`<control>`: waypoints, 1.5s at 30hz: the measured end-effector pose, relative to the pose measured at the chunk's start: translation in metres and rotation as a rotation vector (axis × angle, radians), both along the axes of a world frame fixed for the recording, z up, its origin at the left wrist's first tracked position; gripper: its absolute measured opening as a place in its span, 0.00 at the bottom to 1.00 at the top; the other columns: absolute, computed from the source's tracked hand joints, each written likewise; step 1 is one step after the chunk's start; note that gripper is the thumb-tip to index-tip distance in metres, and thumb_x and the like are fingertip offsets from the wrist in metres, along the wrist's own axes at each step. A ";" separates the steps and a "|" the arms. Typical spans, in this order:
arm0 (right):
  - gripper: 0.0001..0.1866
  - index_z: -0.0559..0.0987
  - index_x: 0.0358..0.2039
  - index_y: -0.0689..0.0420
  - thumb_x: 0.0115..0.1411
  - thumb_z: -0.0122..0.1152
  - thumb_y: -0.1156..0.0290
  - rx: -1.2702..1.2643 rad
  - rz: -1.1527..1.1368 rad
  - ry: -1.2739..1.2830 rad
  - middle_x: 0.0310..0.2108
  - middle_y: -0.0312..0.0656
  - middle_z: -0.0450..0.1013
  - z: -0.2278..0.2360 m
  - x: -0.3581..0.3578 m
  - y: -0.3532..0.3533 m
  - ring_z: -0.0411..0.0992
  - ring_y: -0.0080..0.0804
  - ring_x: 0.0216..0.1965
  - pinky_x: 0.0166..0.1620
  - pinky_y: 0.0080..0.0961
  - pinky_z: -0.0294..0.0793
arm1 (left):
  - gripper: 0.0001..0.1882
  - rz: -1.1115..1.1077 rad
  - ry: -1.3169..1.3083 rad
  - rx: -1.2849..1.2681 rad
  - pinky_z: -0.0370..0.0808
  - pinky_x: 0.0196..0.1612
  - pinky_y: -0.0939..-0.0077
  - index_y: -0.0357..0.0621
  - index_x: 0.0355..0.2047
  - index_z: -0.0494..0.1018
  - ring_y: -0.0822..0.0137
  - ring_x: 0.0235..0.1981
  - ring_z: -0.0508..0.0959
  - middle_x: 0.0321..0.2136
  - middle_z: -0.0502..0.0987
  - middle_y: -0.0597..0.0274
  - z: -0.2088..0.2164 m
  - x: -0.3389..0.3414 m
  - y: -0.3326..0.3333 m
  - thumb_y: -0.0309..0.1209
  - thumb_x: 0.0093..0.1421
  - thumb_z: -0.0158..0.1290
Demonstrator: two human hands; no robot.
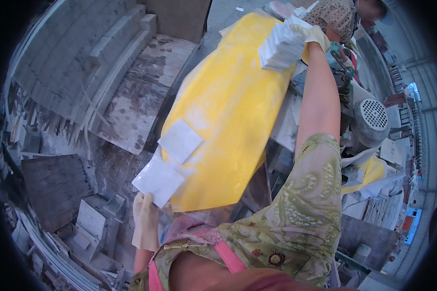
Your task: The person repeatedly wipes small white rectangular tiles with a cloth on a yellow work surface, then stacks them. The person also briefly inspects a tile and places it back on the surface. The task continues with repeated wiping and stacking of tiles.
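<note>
My left hand [145, 218], in a cream glove, pinches the lower corner of a glossy white square tile [159, 180] at the near left edge of a table under a yellow sheet [228, 106]. A second white tile [180, 140] lies flat on the sheet just beyond, close to the held one. Far off to the right, my outstretched right hand [315, 39], also gloved, grips the end of a tile at a leaning stack of white tiles [279, 48]. Some of its fingers are hidden behind the tiles.
Beyond my right hand another person [332, 19] in a dotted top works. A grey motor [371, 116] with a round grille stands right of my arm. Stacked slabs [77, 63] and a stained board [141, 87] lie to the left, with metal blocks [92, 218] nearer.
</note>
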State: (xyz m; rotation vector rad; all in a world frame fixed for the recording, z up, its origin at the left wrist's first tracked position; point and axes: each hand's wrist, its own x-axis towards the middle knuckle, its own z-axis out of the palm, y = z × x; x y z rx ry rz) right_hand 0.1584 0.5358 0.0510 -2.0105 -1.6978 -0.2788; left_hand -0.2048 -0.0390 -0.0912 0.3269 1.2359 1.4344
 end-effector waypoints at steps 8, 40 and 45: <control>0.52 0.69 0.64 0.50 0.40 0.73 0.39 -0.083 0.113 -0.024 0.49 0.52 0.79 -0.004 0.011 0.008 0.78 0.48 0.52 0.54 0.41 0.76 | 0.30 0.028 0.014 -0.019 0.77 0.34 0.74 0.26 0.52 0.70 0.65 0.35 0.81 0.42 0.80 0.52 -0.021 -0.004 0.001 0.45 0.65 0.58; 0.34 0.70 0.64 0.60 0.60 0.69 0.62 -0.514 0.825 0.783 0.53 0.46 0.76 -0.040 -0.059 -0.171 0.76 0.35 0.53 0.54 0.33 0.77 | 0.17 -0.019 -0.013 0.038 0.76 0.45 0.68 0.34 0.52 0.71 0.61 0.43 0.79 0.44 0.78 0.56 0.011 0.021 0.058 0.34 0.69 0.51; 0.19 0.81 0.46 0.62 0.73 0.54 0.57 -0.808 0.876 1.386 0.35 0.40 0.80 -0.108 -0.112 -0.363 0.78 0.24 0.35 0.36 0.19 0.77 | 0.25 -0.317 -0.193 0.265 0.81 0.39 0.72 0.31 0.57 0.67 0.59 0.40 0.84 0.44 0.80 0.51 0.007 0.026 0.083 0.39 0.70 0.50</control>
